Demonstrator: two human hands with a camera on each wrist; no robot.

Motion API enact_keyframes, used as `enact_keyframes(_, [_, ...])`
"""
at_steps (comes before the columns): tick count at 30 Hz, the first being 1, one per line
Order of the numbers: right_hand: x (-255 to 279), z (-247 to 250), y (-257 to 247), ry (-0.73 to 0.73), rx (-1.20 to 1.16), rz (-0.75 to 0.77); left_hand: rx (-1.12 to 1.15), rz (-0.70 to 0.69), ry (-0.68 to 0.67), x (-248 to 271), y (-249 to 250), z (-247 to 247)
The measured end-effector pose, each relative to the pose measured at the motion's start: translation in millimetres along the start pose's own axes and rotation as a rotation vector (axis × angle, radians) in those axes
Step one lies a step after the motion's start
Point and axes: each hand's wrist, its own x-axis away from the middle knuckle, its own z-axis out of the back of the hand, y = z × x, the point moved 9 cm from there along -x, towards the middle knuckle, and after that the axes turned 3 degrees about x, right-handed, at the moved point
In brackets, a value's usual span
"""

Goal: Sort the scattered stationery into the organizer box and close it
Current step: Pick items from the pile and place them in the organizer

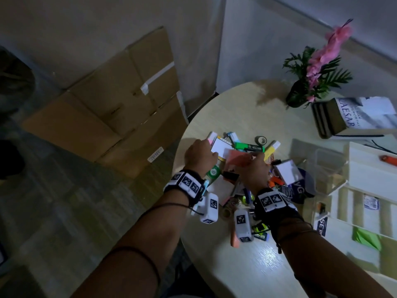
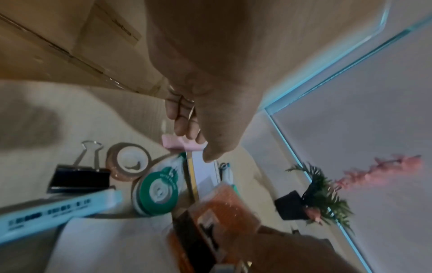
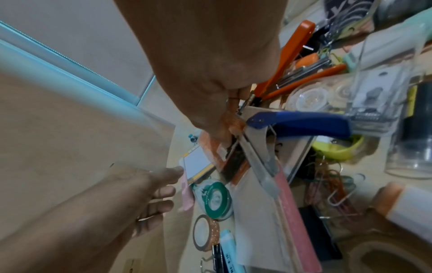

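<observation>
A heap of stationery lies on the round table (image 1: 240, 112). My left hand (image 1: 211, 151) (image 2: 198, 147) pinches the end of a white notepad (image 1: 221, 147) (image 2: 203, 168) (image 3: 198, 160), thumb on its face and fingers beyond it by a pink eraser (image 2: 180, 145). My right hand (image 1: 254, 158) (image 3: 224, 133) pinches an orange-pink sticky pad (image 1: 237, 159) (image 3: 210, 147) just right of the notepad. The white organizer box (image 1: 352, 209) stands open at the right, with a green pad in one compartment.
Around my hands lie a green correction tape (image 1: 213, 172) (image 2: 156, 192), a green highlighter (image 1: 249, 147), a blue stapler (image 3: 299, 123), a black binder clip (image 2: 79, 177) and tape rolls. A clear box (image 1: 328, 166), books (image 1: 354, 117) and a potted plant (image 1: 315, 72) stand further back. Cardboard boxes (image 1: 120, 108) sit on the floor at left.
</observation>
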Motion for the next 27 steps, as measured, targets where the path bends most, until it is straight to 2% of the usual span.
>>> enact_keyframes(5, [11,9,-5,-0.081,-0.098,0.192,-0.075,0.038,0.031,-7,6,-20])
enact_keyframes(10, [28,32,7,-0.017,-0.186,0.249,-0.06,0.065,0.071,-11,7,-22])
enact_keyframes(14, [36,48,18,0.024,-0.233,0.286,0.123,0.087,0.073,-12,3,-10])
enact_keyframes(17, [40,52,27,-0.056,-0.488,0.213,0.369,0.1,0.082,-4,-5,3])
enact_keyframes(19, [43,54,25,-0.138,-0.644,0.195,0.499,0.058,0.079,8,-4,10])
enact_keyframes(21, [46,54,18,-0.201,-0.743,0.19,0.669,-0.02,0.024,24,5,11])
enact_keyframes(24, [48,54,9,-0.235,-0.74,0.157,0.929,-0.054,-0.178,52,24,-6])
enact_keyframes(27, [53,55,7,-0.26,-0.732,0.139,0.907,-0.16,-0.251,71,42,-15])
